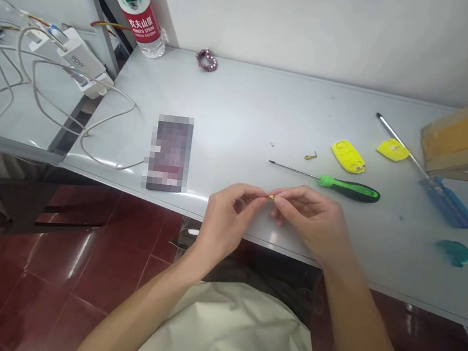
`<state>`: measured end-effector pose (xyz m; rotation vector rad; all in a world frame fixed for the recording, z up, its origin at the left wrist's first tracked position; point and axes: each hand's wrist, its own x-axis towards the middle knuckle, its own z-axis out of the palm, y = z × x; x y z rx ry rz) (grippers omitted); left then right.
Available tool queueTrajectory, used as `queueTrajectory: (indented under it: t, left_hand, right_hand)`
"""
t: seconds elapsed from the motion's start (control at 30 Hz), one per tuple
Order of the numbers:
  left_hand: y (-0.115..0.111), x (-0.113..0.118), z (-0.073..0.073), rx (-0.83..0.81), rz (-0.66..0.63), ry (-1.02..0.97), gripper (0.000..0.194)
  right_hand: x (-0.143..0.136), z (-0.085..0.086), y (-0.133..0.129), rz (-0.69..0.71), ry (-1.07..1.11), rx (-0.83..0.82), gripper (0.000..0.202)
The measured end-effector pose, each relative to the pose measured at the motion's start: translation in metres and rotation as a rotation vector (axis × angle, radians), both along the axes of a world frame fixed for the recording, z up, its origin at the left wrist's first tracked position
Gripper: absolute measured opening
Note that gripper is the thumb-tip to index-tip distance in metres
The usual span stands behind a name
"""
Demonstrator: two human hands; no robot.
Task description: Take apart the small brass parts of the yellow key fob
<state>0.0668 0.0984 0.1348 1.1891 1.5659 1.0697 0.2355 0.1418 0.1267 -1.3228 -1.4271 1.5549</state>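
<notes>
Near the table's front edge, my left hand (232, 212) and my right hand (311, 215) meet fingertip to fingertip. Between them they pinch a small brass-coloured metal part (271, 198), mostly covered by the fingers. Just beyond lies a screwdriver (342, 188) with a green and black handle, its shaft pointing left. Behind it on the table are another small brass piece (310, 156) and a tiny metal bit (272, 144). A yellow plastic shell half (348, 156) and a second yellow plastic piece (393, 150) rest to the right.
A blue-handled screwdriver (448, 204) and a teal piece (454, 253) lie at the right, beside a cardboard box (466, 140). Leftward are a pixelated rectangular object (170, 154), a beaded bracelet (206, 60), a water bottle (137, 9) and a white charger (78, 62) with loose cables.
</notes>
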Motion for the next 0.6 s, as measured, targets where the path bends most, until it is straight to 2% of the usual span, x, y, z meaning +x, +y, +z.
queueTrajectory:
  t: [0.23,0.6]
  left_hand:
    - [-0.003,0.011,-0.004,0.041,0.118,-0.047,0.008]
    - [-0.006,0.018,-0.005,0.097,0.146,0.055,0.008]
  right_hand:
    - [-0.002,-0.002,-0.003,-0.030,0.003,0.003,0.022]
    - [-0.004,-0.003,-0.003,-0.049,0.002,0.008,0.021]
